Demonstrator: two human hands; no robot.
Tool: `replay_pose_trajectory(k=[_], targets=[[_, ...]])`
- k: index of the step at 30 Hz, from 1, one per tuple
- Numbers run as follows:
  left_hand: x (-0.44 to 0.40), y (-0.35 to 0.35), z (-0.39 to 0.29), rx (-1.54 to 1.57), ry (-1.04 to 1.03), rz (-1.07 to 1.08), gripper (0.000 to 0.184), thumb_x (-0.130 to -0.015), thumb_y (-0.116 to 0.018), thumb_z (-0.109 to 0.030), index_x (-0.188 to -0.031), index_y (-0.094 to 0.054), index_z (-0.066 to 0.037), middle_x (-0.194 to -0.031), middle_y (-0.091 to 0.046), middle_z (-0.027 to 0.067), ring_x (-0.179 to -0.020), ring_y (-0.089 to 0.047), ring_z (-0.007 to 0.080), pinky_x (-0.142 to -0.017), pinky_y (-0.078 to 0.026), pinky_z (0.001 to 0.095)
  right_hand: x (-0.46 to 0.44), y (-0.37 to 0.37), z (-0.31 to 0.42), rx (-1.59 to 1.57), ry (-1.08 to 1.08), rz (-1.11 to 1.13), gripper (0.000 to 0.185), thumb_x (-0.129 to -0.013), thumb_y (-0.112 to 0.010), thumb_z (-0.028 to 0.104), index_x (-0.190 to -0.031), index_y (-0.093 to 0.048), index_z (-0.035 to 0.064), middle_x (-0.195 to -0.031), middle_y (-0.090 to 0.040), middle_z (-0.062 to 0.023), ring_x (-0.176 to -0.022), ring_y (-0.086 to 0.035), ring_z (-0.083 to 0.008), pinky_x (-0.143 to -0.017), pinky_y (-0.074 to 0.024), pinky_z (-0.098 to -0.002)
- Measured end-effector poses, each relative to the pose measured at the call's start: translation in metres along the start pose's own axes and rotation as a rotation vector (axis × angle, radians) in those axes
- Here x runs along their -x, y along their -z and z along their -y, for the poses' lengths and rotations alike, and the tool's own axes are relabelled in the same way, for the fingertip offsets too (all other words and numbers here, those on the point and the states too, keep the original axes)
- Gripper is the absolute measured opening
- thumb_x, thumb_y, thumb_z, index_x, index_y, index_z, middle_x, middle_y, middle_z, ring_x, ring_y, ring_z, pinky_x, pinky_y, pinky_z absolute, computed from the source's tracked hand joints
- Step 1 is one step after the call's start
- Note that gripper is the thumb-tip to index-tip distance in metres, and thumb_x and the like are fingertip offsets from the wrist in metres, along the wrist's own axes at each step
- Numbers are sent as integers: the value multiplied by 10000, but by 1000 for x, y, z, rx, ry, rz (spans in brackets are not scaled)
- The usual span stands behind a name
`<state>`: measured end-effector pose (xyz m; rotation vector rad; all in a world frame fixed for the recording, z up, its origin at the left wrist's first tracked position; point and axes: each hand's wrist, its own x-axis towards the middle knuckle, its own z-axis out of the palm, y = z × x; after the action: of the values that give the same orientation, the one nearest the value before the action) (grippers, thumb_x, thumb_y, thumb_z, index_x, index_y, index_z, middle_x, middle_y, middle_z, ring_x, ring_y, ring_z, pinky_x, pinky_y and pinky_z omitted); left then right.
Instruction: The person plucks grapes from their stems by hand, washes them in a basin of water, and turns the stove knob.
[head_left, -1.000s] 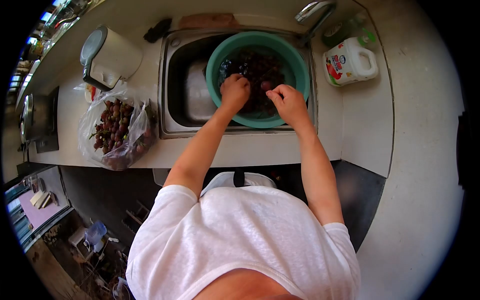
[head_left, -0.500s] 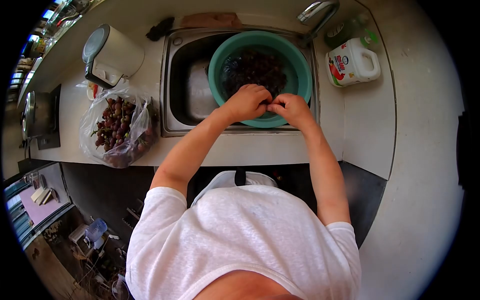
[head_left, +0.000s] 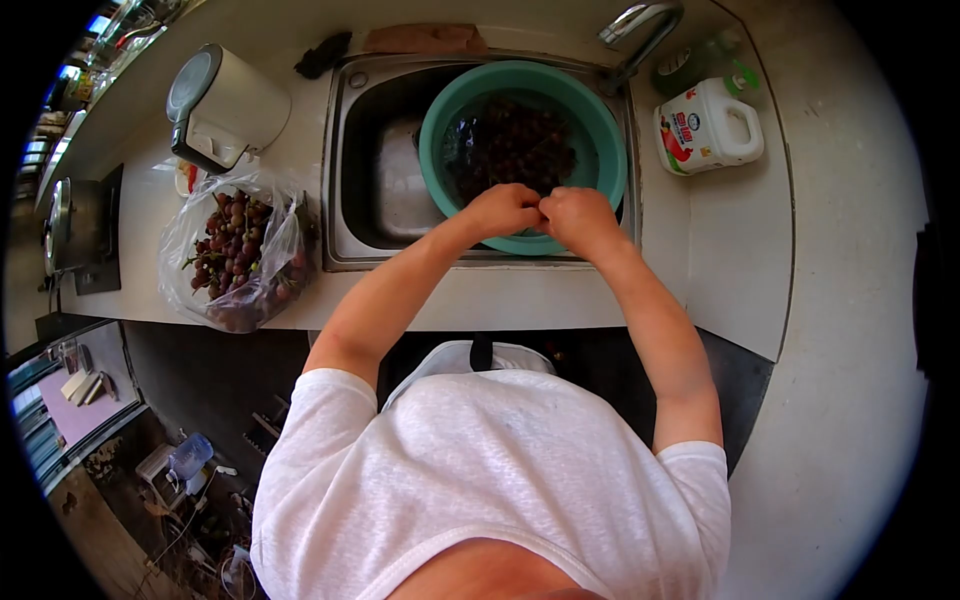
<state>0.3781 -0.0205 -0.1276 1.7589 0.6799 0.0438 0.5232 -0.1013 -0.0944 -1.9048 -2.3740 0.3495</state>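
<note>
A green plastic basin (head_left: pixel 607 130) sits in the steel sink, holding water and a heap of dark red grapes (head_left: pixel 515 140). Over its near rim my left hand (head_left: pixel 503 211) and my right hand (head_left: pixel 582 218) meet, fingertips pinched close together. Whatever is between the fingers is too small or too hidden to make out. To the left, more red grapes (head_left: pixel 235 240) lie in an open clear plastic bag (head_left: pixel 185 270) on the counter.
Beside the basin the steel sink (head_left: pixel 395 180) shows its bare left part. The faucet (head_left: pixel 645 35) arches over the back right corner. A white jug of detergent (head_left: pixel 708 125) stands right, next to a green bottle (head_left: pixel 690 62). A white pitcher-like appliance (head_left: pixel 235 105) stands behind the bag.
Both hands have drawn closer together at the near rim. My left hand has moved slightly toward me, and the fingers of my right hand have curled in more.
</note>
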Motion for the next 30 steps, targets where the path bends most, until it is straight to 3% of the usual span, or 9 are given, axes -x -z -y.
replay_pose_trajectory(k=[4, 7, 9, 10, 15, 17, 21, 25, 30], targets=[[-5, -7, 4, -54, 102, -60, 235, -691, -587, -225, -779, -639, -13, -833, -609, 133, -806, -579, 227, -676, -446, 331, -8, -18, -11, 114, -87, 67, 114, -699, -631, 190, -693, -633, 77, -723, -599, -86, -706, -595, -267, -603, -487, -388], [-13, 5, 23, 13, 208, -109, 243, -680, -564, -240, -806, -664, -58, -847, -631, 125, -757, -597, 286, -681, -473, 373, 1, -12, -28, 60, -249, 84, 141, -712, -638, 202, -704, -632, 62, -730, -609, -97, -710, -595, -275, -602, -480, -381], [-16, 20, 51, -255, -398, -43, 232, -681, -569, -210, -817, -663, -48, -947, -620, 109, -817, -594, 310, -705, -476, 391, 10, -2, -30, -38, -330, 76, 165, -724, -643, 216, -711, -630, 52, -731, -614, -103, -707, -593, -279, -595, -473, -371], [-10, 18, 38, 430, 201, -148, 227, -686, -578, -150, -868, -660, -41, -1003, -599, 126, -882, -579, 329, -749, -470, 397, 15, 2, -28, -249, -382, 24, 179, -738, -647, 224, -721, -630, 47, -725, -614, -99, -689, -589, -260, -586, -462, -357], [-7, 34, 48, -114, 149, -578, 273, -735, -576, -121, -982, -631, -16, -1025, -593, 177, -966, -569, 281, -822, -442, 335, 43, -2, 4, -762, -437, -74, 169, -780, -640, 204, -760, -624, 36, -708, -607, -54, -626, -552, -155, -557, -426, -294], [25, 49, 41, 293, 52, -663, 300, -771, -556, -143, -1034, -604, -7, -1039, -602, 143, -991, -562, 252, -840, -426, 308, 53, -5, 18, -1066, -632, -14, 132, -801, -614, 159, -808, -611, 27, -698, -582, -16, -619, -514, -90, -551, -412, -242], [122, 68, 47, 721, -65, -744, 260, -841, -506, -114, -1067, -569, -2, -1039, -591, 71, -986, -553, 171, -848, -425, 297, 61, -28, 33, -1405, -652, -1, 168, -815, -592, 131, -931, -556, 15, -755, -575, -18, -620, -502, -80, -545, -403, -206], [237, 56, 80, 760, -126, -1045, 225, -843, -502, -80, -1033, -573, 16, -1005, -603, 88, -911, -588, 177, -834, -451, 305, 37, -15, 76, -1478, -466, 0, 136, -822, -549, 55, -953, -544, 21, -790, -571, -29, -663, -515, -85, -571, -422, -212], [357, 14, 114, 898, 69, -1586, 170, -849, -474, -55, -961, -588, 3, -928, -612, 74, -826, -597, 148, -778, -479, 268, -2, 16, 162, -1544, -7, 123, 149, -793, -496, -73, -901, -549, 15, -977, -528, -82, -719, -544, -104, -626, -454, -221]])
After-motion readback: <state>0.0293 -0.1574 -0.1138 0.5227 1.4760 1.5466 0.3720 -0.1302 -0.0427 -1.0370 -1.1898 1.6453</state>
